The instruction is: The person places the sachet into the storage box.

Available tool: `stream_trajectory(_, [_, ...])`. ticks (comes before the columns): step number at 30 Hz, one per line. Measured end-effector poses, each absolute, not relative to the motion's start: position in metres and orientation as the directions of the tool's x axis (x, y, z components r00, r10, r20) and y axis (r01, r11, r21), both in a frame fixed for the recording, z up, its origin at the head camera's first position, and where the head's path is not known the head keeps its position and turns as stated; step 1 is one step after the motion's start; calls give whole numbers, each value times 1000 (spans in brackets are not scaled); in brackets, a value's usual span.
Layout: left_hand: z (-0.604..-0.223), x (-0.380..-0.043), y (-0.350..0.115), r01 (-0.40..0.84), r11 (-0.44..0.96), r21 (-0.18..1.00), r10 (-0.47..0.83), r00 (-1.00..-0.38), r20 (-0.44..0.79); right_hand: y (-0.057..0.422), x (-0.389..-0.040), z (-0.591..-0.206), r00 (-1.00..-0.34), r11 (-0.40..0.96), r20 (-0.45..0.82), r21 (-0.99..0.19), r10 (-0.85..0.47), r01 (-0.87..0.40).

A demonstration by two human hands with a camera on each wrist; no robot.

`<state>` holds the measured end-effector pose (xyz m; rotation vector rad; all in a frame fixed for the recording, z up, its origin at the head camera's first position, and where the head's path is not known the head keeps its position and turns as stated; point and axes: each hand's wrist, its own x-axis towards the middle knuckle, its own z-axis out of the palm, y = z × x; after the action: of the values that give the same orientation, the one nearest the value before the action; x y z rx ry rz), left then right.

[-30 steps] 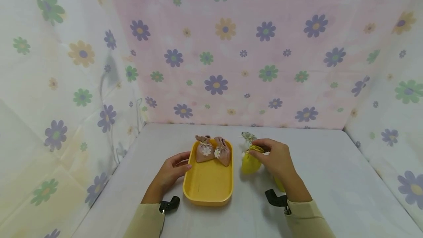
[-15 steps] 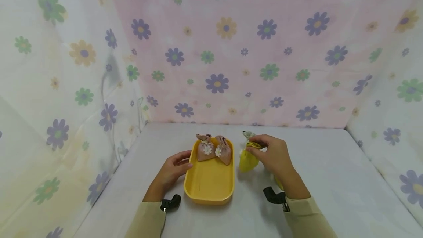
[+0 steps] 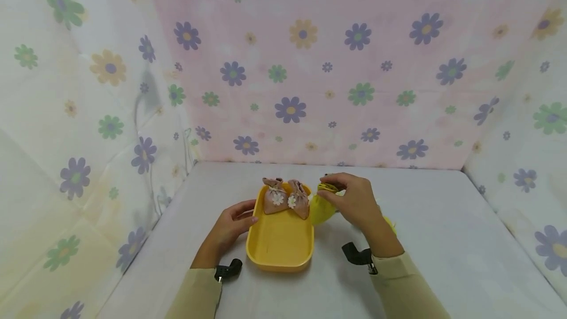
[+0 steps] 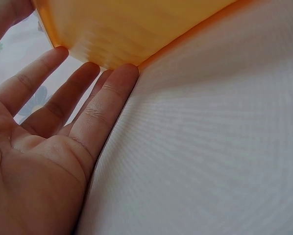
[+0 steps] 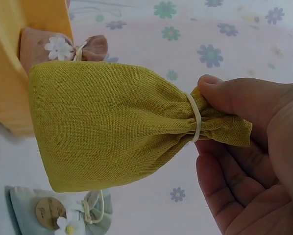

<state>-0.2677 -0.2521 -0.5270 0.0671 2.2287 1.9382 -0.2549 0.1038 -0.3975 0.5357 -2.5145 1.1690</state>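
In the head view my left hand holds the left side of a yellow tray, thumb over the rim. The left wrist view has its fingertips against the tray's outer wall. Two pinkish pouches with white flowers lean at the tray's far end. My right hand pinches a yellow drawstring pouch by its gathered neck, beside the tray's right rim. The pouch hangs bottom down in the head view, its cord tied below the thumb.
A pale green pouch with a round tag and white flower lies on the white table, mostly hidden behind my right hand in the head view. Something yellow shows past my right wrist. Flowered cloth encloses the table's back and sides.
My right hand has carried the yellow pouch left to the tray's right rim, now covering most of the pale green pouch. The left hand and tray have stayed in place.
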Motion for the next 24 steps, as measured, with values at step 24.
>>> stream_trajectory(24, [-529,-269,-253,-78,102,992,192,-977,-96,60,-260,-399,-834,506,464,-664,-299,-551])
